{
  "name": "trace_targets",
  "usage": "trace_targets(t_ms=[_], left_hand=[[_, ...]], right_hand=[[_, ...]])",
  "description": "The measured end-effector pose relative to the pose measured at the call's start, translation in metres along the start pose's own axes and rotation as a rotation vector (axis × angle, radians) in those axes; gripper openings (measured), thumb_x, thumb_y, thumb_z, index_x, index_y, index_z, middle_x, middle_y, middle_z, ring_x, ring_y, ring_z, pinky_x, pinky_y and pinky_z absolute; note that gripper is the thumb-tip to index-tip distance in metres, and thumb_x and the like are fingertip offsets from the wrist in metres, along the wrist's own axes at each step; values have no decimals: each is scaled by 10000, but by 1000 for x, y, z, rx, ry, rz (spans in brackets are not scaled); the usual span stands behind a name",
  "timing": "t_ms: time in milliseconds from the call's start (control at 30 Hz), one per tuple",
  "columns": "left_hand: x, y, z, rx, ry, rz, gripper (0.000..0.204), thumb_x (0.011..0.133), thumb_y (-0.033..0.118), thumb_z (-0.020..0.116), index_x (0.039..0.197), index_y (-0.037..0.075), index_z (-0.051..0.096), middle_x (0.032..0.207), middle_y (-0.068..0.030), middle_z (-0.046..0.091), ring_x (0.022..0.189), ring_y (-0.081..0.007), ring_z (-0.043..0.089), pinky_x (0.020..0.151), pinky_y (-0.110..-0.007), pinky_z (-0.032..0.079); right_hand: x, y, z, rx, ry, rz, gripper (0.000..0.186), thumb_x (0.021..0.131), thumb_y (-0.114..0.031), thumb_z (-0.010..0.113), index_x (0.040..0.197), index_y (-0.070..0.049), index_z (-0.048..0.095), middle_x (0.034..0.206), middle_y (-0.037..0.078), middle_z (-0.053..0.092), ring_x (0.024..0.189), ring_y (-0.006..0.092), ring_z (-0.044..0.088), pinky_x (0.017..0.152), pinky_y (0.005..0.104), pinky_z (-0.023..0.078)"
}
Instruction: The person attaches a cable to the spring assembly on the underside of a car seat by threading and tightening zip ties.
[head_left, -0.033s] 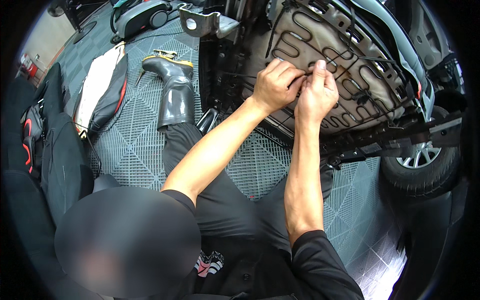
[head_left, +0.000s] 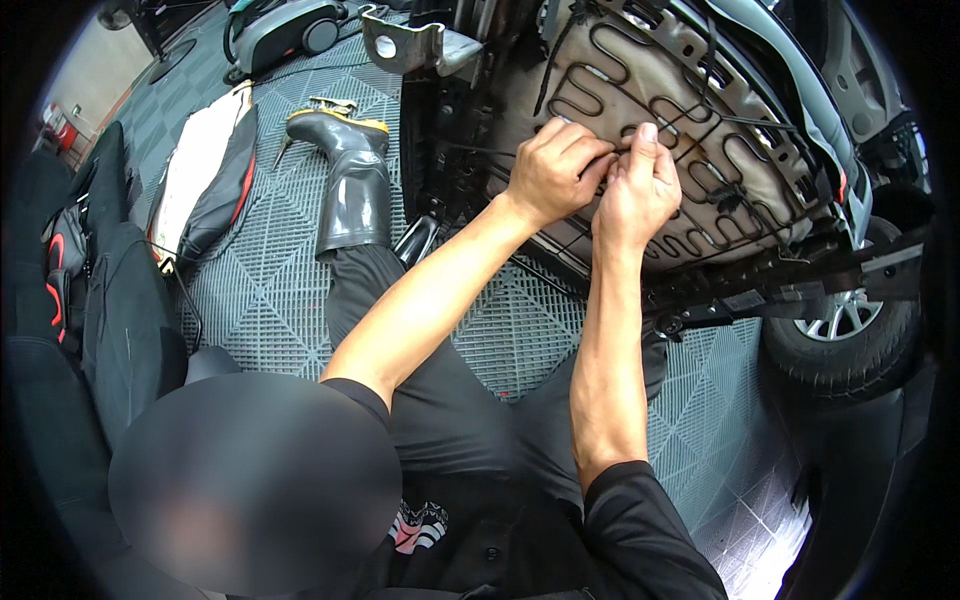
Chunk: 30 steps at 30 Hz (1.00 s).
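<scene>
A car seat stands tipped with its underside toward me, showing pale padding behind dark zigzag wire springs. My left hand is closed in front of the springs, thumb and forefinger pinched together. Right beside it, my right hand is also closed, its thumb pointing up and its fingers curled. The fingertips of both hands meet near one spot on the spring wires. Whatever they pinch is small and mostly covered by the fingers, so I cannot make it out.
A metal bracket juts out at the seat's upper left. Below right of the seat is a wheel. My grey rubber boot rests on the grid floor. Farther left lie a black-and-white bag-like bundle, dark seats and a vacuum cleaner.
</scene>
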<state>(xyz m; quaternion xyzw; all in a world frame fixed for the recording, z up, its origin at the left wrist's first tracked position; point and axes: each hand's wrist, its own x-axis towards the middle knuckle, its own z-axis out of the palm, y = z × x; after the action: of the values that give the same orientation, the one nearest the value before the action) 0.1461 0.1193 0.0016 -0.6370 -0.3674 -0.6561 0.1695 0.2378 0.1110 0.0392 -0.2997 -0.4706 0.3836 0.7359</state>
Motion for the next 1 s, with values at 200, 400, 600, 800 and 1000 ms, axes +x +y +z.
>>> trace_targets(t_ms=[200, 400, 600, 800, 1000], left_hand=[[1, -4, -4, 40, -48, 35, 114, 740, 67, 779, 836, 71, 717, 787, -49, 676, 717, -247, 628, 644, -341, 521], [2, 2, -19, -71, -69, -53, 117, 772, 82, 794, 858, 45, 724, 826, -86, 697, 745, -252, 649, 700, -332, 538], [30, 12, -56, -93, 169, -519, 346, 852, 190, 805, 1094, -13, 666, 1101, -101, 623, 767, -113, 648, 619, -245, 522], [42, 5, -51, -92, -1, -635, 344, 879, 229, 780, 1091, -24, 682, 838, -75, 708, 690, -104, 639, 631, -265, 526], [27, 0, -88, -54, -134, -475, 173, 936, 160, 679, 969, -9, 665, 796, -70, 694, 675, -104, 614, 633, -275, 511]], right_hand=[[-5, -11, -3, 59, -54, -15, 272, 989, -205, 672, 824, 10, 647, 641, -28, 550, 554, 25, 437, 508, 194, 350], [-1, -30, -21, -188, -154, 86, 244, 983, -208, 677, 1004, 35, 691, 696, -16, 582, 582, 33, 473, 512, 192, 365], [-33, -29, -70, -258, -114, 170, 259, 984, -205, 668, 1103, 24, 695, 674, -24, 574, 549, 38, 484, 489, 190, 383], [-46, -36, -52, -259, -259, 209, 214, 973, -190, 674, 1048, 6, 720, 687, -18, 598, 564, 37, 504, 497, 186, 379], [-33, -34, -44, -307, -391, 258, 242, 976, -212, 664, 1062, 8, 716, 712, -9, 611, 604, 57, 532, 550, 213, 426]])
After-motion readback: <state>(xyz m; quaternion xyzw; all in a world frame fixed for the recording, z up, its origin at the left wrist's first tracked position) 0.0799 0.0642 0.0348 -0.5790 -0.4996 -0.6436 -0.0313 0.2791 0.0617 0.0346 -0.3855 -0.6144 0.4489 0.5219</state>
